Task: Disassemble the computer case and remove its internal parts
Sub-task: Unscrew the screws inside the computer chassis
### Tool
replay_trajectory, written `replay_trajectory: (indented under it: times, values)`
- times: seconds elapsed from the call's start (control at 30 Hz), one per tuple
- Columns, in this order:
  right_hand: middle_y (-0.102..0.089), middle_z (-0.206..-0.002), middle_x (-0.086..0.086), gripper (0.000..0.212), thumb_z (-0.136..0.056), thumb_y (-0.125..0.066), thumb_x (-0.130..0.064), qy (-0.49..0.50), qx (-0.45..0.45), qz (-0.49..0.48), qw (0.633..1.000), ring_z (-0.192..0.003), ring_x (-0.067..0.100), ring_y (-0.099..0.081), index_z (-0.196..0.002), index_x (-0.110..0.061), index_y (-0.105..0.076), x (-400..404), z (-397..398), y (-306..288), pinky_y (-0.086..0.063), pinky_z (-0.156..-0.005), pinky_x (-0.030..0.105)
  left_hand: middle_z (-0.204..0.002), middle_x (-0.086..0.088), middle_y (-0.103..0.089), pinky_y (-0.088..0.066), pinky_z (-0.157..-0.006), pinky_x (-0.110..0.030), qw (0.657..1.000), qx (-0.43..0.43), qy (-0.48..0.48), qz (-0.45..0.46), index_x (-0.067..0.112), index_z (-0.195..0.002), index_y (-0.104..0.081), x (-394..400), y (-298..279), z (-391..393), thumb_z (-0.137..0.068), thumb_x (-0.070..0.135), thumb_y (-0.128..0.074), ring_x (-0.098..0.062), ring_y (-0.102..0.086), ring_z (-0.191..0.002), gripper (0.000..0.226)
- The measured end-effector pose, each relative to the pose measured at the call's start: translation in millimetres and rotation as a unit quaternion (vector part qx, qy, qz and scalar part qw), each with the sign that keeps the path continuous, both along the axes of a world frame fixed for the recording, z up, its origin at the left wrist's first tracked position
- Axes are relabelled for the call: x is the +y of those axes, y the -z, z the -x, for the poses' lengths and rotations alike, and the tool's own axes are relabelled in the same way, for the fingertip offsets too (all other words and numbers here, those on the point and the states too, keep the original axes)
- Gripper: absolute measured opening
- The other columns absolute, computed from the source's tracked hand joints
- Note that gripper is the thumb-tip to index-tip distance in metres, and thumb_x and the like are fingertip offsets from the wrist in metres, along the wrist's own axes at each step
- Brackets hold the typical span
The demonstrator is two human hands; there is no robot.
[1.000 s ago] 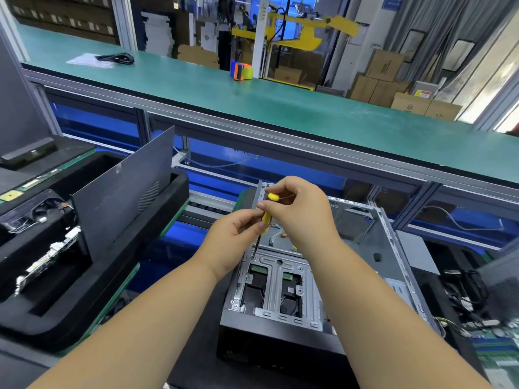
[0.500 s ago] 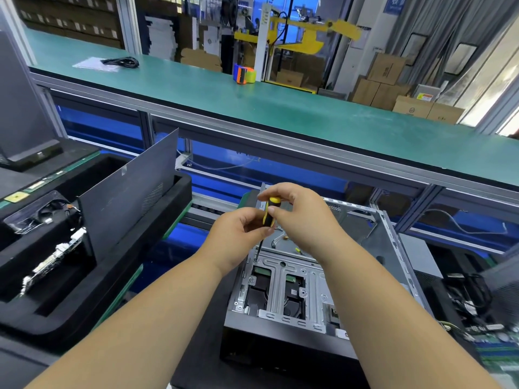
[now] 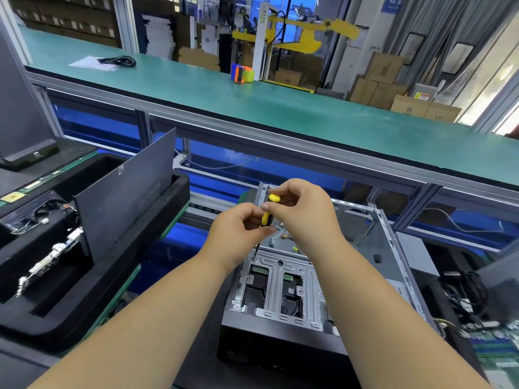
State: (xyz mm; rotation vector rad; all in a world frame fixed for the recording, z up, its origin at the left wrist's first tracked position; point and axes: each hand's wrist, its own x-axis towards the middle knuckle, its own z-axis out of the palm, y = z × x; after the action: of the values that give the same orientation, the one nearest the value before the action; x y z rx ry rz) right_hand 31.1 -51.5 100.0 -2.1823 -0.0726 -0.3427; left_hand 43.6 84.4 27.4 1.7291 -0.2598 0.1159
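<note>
The computer case (image 3: 323,279) lay open and largely gutted; above its drive cage (image 3: 280,287), both hands (image 3: 269,217) gripped the screwdriver (image 3: 266,217), tip on a remaining screw.

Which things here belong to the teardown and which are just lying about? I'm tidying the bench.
In the job:
computer case
screwdriver, gripped by left hand and right hand
drive bracket

Lying about:
tape dispenser
black cable
cardboard boxes

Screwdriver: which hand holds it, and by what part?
Both. Left hand and right hand pinch the screwdriver by its yellow handle; tip down at the drive cage corner.
</note>
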Motion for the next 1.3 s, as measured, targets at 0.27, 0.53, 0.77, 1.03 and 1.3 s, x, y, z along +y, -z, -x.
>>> replay_trajectory:
  times: [0.27, 0.53, 0.77, 1.03, 1.3]
  values:
    - [-0.074, -0.092, -0.007, 0.022, -0.083, -0.073, -0.004, -0.062, 0.027, -0.012, 0.998, -0.076, 0.006, -0.070, -0.098, -0.021, -0.074, -9.7, -2.0, -4.7, -0.050, -0.061, 0.008, -0.112, 0.010, -0.071, -0.048, -0.097, -0.027, 0.993, 0.034, 0.114, 0.000, 0.033, -0.118, -0.067, 9.9, 2.1, -4.9, -0.096, 0.023, -0.060, -0.005, -0.063, -0.110, 0.025]
    - [-0.069, -0.110, -0.016, 0.038, -0.090, -0.059, 0.000, -0.134, 0.052, 0.033, 0.989, -0.101, 0.000, -0.063, -0.109, -0.029, -0.073, -5.7, 1.6, -6.2, -0.049, -0.081, 0.010, -0.092, 0.011, -0.075, -0.052, -0.076, -0.013, 0.998, 0.030, 0.053, 0.022, 0.030, -0.096, -0.072, 14.1, 3.6, -4.9, -0.082, 0.013, -0.076, -0.003, -0.070, -0.090, 0.022]
    - [-0.065, -0.089, -0.009, 0.023, -0.075, -0.081, -0.032, -0.024, -0.025, 0.013, 0.999, -0.080, 0.012, -0.062, -0.089, -0.031, -0.063, 4.6, 7.1, 4.6, -0.055, -0.072, 0.034, -0.078, 0.009, -0.071, -0.048, -0.065, -0.010, 1.000, -0.008, 0.019, 0.006, 0.014, -0.089, -0.069, 7.4, 0.5, 1.4, -0.078, 0.010, -0.080, 0.001, -0.064, -0.071, 0.016]
    - [-0.068, -0.080, -0.011, 0.015, -0.079, -0.079, -0.017, -0.024, 0.001, 0.044, 0.999, -0.077, 0.004, -0.064, -0.087, -0.024, -0.069, 1.1, 2.3, -3.2, -0.051, -0.068, 0.024, -0.082, 0.014, -0.063, -0.046, -0.070, -0.012, 0.999, -0.026, 0.024, -0.033, 0.027, -0.096, -0.064, 3.9, 0.3, 1.7, -0.084, 0.025, -0.074, 0.002, -0.056, -0.076, 0.016]
    - [-0.071, -0.090, -0.009, 0.022, -0.084, -0.072, -0.006, -0.058, 0.029, 0.024, 0.998, -0.072, 0.004, -0.068, -0.097, -0.024, -0.072, -5.4, -1.6, -7.8, -0.050, -0.062, 0.008, -0.111, 0.015, -0.070, -0.043, -0.089, -0.010, 0.994, 0.032, 0.100, -0.027, 0.039, -0.111, -0.065, 9.3, -0.5, 7.4, -0.099, 0.017, -0.053, 0.004, -0.061, -0.108, 0.028]
